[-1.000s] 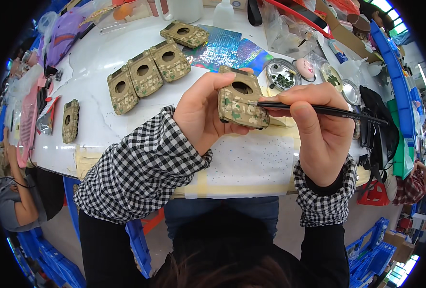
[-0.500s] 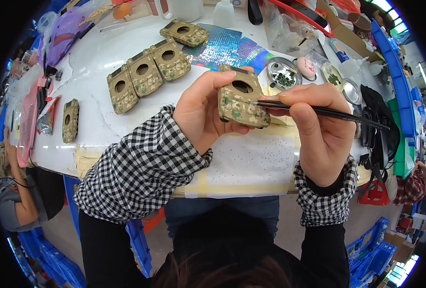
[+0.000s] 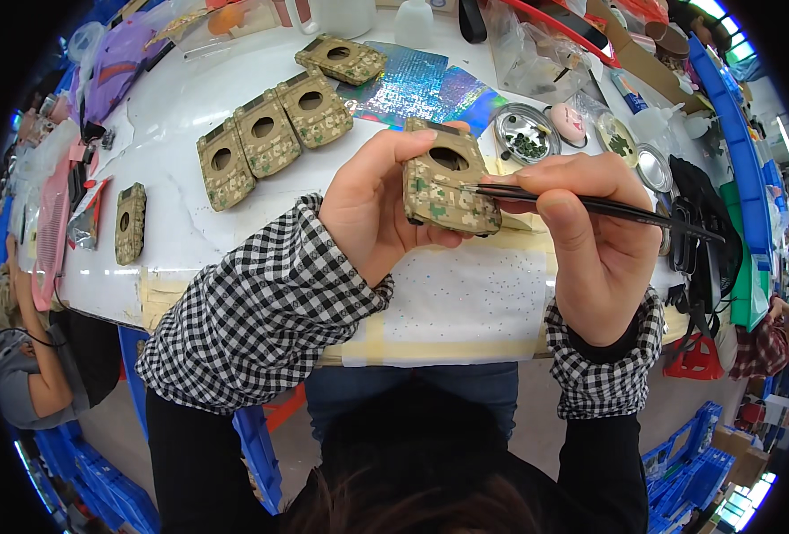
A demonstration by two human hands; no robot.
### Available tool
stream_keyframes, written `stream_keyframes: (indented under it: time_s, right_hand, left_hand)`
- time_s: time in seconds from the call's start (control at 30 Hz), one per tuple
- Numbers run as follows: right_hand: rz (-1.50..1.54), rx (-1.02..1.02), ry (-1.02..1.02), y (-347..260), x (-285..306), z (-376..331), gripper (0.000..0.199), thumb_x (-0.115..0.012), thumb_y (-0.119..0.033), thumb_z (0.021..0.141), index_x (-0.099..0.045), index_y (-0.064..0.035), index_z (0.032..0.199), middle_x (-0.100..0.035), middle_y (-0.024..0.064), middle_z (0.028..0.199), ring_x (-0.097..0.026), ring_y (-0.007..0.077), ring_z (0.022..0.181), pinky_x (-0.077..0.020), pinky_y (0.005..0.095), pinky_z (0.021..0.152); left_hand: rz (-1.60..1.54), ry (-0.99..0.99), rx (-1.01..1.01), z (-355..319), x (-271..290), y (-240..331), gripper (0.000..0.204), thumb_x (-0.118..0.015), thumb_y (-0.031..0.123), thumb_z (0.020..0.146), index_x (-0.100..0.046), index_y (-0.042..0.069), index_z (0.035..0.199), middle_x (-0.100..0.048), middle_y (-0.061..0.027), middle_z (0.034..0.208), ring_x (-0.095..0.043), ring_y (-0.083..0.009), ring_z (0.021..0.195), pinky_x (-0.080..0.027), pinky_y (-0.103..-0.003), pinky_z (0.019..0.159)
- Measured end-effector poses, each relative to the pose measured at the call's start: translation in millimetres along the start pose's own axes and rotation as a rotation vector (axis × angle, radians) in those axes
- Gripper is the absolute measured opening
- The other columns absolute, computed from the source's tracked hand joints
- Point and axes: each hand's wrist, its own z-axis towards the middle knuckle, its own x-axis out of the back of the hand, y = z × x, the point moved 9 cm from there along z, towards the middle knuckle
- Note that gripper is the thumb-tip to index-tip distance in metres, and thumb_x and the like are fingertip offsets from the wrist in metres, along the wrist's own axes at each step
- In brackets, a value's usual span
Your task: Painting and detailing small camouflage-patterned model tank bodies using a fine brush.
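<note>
My left hand (image 3: 375,200) grips a camouflage toy tank hull (image 3: 443,191) by its sides, with the round hole in its top facing up. Between the thumb and fingers of my right hand (image 3: 594,231) is a pair of black tweezers (image 3: 603,205). Their tips meet the hull's top just below the hole; whether they pinch something small I cannot make out. Right of the hull, a round tin (image 3: 526,133) holds small dark green pieces. Three matching hulls (image 3: 263,133) stand side by side to the left, and another hull (image 3: 341,59) lies farther back.
A white speckled sheet (image 3: 465,298) is taped at the table's front edge. Shiny holographic sheets (image 3: 412,84) lie beyond my hands. One more hull (image 3: 130,224) sits at the far left. Plastic bags (image 3: 541,58) and a black bag (image 3: 706,222) crowd the right side. Another person (image 3: 34,369) is at left.
Hardly anything differs. The tweezers have shifted very slightly to the right, with their tips still at the hull's top. My left hand keeps the hull in place.
</note>
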Motion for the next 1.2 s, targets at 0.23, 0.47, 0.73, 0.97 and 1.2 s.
stream_keyframes:
  time_s: [0.23, 0.47, 0.73, 0.97, 1.2]
  right_hand:
    - [0.1, -0.039, 0.002, 2.8, -0.3, -0.8, 0.011, -0.061, -0.006, 0.088, -0.061, 0.0025, 0.095, -0.059, 0.005, 0.085, -0.055, 0.0083, 0.075, -0.0429, 0.021, 0.066]
    - [0.264, -0.102, 0.051, 9.0, -1.3, -2.8, 0.012, -0.058, -0.005, 0.09, -0.059, 0.0038, 0.097, -0.059, 0.0067, 0.088, -0.058, 0.0101, 0.08, -0.0451, 0.0219, 0.071]
    - [0.0, -0.058, -0.064, 3.1, -2.4, -1.7, 0.021, -0.054, -0.015, 0.093, -0.054, 0.0057, 0.096, -0.06, 0.0139, 0.094, -0.063, 0.0202, 0.086, -0.0521, 0.0307, 0.079]
    - [-0.055, -0.038, -0.078, 1.1, -3.5, -0.8, 0.02, -0.055, -0.014, 0.092, -0.056, 0.0057, 0.095, -0.061, 0.013, 0.093, -0.063, 0.0184, 0.085, -0.0509, 0.0288, 0.078]
    - [-0.098, 0.005, -0.08, -2.0, -3.5, -1.2, 0.018, -0.056, -0.013, 0.092, -0.056, 0.0046, 0.095, -0.062, 0.0125, 0.094, -0.061, 0.0179, 0.087, -0.0492, 0.0287, 0.079]
  left_hand:
    - [0.004, -0.005, 0.004, 0.6, -0.5, 0.0, 0.049, -0.04, 0.034, 0.091, -0.047, 0.001, 0.127, -0.064, -0.0128, 0.101, -0.064, -0.0212, 0.083, -0.054, -0.033, 0.063]
    - [0.018, 0.012, -0.011, 1.1, 1.9, -0.2, 0.05, -0.039, 0.035, 0.091, -0.047, 0.002, 0.127, -0.064, -0.0138, 0.101, -0.064, -0.0218, 0.085, -0.054, -0.032, 0.062]
    - [0.017, 0.002, 0.0, 0.1, 0.4, -0.2, 0.049, -0.04, 0.034, 0.091, -0.048, 0.002, 0.127, -0.064, -0.0131, 0.1, -0.064, -0.0209, 0.083, -0.054, -0.032, 0.062]
    - [0.012, 0.018, -0.007, -0.4, 1.7, 0.0, 0.048, -0.039, 0.034, 0.091, -0.049, 0.002, 0.126, -0.065, -0.0121, 0.1, -0.064, -0.0204, 0.082, -0.053, -0.033, 0.063]
    - [-0.001, 0.028, 0.004, -0.6, 1.0, -0.7, 0.047, -0.039, 0.033, 0.091, -0.049, 0.002, 0.125, -0.065, -0.0115, 0.099, -0.063, -0.0202, 0.08, -0.052, -0.034, 0.064]
